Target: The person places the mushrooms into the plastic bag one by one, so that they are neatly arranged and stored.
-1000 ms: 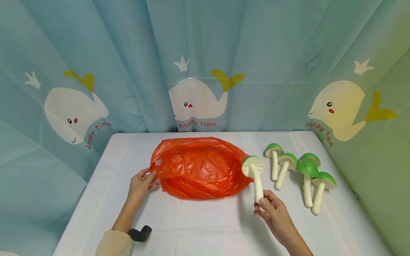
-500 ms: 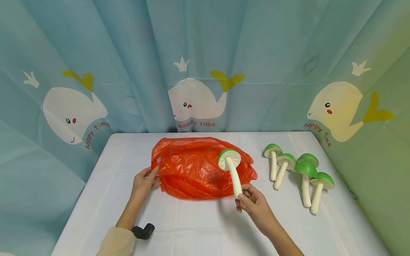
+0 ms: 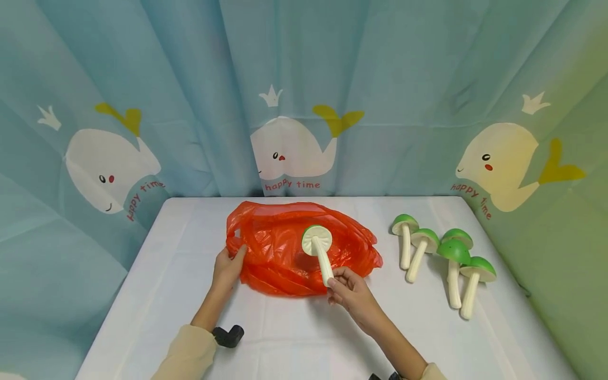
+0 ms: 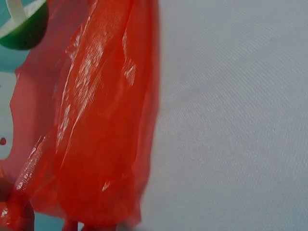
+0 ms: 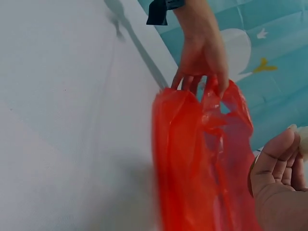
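1. At the far left, a white whale is printed on the blue-green curtain that hangs behind the bench.
2. A beige sleeve covers the left forearm, and a black device sits at that wrist.
3. The left hand grips the left edge of the bag, thumb on the near side and fingers behind the plastic.
4. The red plastic bag lies crumpled on the bench, its mouth spread, with a handle loop near the left hand.
5. The held mushroom shows against the bag in the head view, tilted, its green-edged cap away from the person and the pale underside visible. Whether it touches the bag cannot be told.
6. The right hand pinches the lower end of that stem between thumb and fingers, raised above the bench.
7. Right of the bag lie a leftmost loose mushroom and, just beside it, a second mushroom.
8. Further right, a front mushroom partly hides a rear mushroom.
9. The rightmost mushroom lies close beside them, stem toward the person.
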Demonstrator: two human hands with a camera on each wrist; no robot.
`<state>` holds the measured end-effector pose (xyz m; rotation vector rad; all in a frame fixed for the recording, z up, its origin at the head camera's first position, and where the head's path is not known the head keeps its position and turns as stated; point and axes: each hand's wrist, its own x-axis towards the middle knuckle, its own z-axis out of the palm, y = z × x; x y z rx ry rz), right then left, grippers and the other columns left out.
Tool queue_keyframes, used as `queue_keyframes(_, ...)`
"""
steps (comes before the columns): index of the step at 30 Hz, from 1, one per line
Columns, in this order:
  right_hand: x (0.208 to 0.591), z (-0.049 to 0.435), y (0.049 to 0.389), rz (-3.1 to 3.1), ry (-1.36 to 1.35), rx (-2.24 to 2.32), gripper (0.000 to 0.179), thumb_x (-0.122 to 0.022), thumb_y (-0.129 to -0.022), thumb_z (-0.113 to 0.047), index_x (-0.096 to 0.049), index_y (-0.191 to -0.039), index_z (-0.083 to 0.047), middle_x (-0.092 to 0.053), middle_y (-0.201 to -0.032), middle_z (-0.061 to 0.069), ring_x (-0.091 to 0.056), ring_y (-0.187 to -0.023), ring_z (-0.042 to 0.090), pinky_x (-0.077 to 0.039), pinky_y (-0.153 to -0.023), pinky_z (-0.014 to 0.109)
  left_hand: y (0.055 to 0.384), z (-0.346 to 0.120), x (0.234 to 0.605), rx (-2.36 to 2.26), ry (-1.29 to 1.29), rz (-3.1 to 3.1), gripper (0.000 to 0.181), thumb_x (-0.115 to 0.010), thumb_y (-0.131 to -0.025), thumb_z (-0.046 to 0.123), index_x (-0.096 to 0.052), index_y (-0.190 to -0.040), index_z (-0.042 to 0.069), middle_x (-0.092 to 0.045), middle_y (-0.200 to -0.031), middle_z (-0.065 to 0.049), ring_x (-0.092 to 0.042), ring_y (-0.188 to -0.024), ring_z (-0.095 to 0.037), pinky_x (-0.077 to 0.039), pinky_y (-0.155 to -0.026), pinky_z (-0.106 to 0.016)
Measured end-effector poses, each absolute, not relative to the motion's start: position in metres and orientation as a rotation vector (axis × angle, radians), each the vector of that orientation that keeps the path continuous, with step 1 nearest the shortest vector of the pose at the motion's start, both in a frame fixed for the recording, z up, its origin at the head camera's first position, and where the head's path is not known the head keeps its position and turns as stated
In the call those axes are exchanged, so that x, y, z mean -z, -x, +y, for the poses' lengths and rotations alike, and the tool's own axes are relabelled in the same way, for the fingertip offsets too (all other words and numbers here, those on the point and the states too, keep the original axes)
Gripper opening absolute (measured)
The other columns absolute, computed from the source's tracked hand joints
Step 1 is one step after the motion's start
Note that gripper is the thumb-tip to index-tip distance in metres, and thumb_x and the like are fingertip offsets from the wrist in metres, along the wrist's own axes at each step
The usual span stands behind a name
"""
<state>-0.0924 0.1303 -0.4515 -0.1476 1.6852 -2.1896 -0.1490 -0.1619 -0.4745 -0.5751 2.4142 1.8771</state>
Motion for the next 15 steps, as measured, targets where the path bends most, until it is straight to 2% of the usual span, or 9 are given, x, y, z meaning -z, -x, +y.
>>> queue_keyframes(3, 0.453, 0.126, 0.096, 1.702, 0.107, 2.181, 0.024, -0.057, -0.094, -0.009, -0.043, -0.107, 0.007, -0.054, -0.085, 0.01, -0.054, -0.074, 0.015, -0.053, -0.066, 0.023, 0.149, -0.162, 0.474, -1.878, 0.567, 2.418, 0.042, -0.045, -0.097, 0.025, -0.046, -0.125, -0.007, -0.052, -0.115, -0.021, -0.051, -0.099, -0.03, -0.048, -0.091, -0.041)
queue_keyframes(9, 0.453, 0.122, 0.099, 1.704, 0.07, 2.177, 0.025, -0.058, -0.093, -0.01, -0.044, -0.107, 0.006, -0.055, -0.085, 0.01, -0.055, -0.074, 0.016, -0.053, -0.066, 0.024, 0.146, -0.167, 0.475, -1.936, 0.554, 2.393, 0.032, -0.043, -0.096, 0.019, -0.052, -0.111, -0.008, -0.054, -0.096, -0.015, -0.053, -0.078, -0.017, -0.051, -0.071, -0.032)
queue_keyframes(15, 0.452, 0.117, 0.103, 1.689, 0.07, 2.149, 0.027, -0.058, -0.093, -0.01, -0.044, -0.108, 0.007, -0.055, -0.084, 0.01, -0.055, -0.073, 0.016, -0.053, -0.066, 0.024, 0.14, -0.174, 0.476, -1.944, 0.517, 2.324, 0.035, -0.041, -0.097, 0.021, -0.049, -0.115, -0.008, -0.057, -0.1, -0.016, -0.058, -0.078, -0.014, -0.055, -0.075, -0.033)
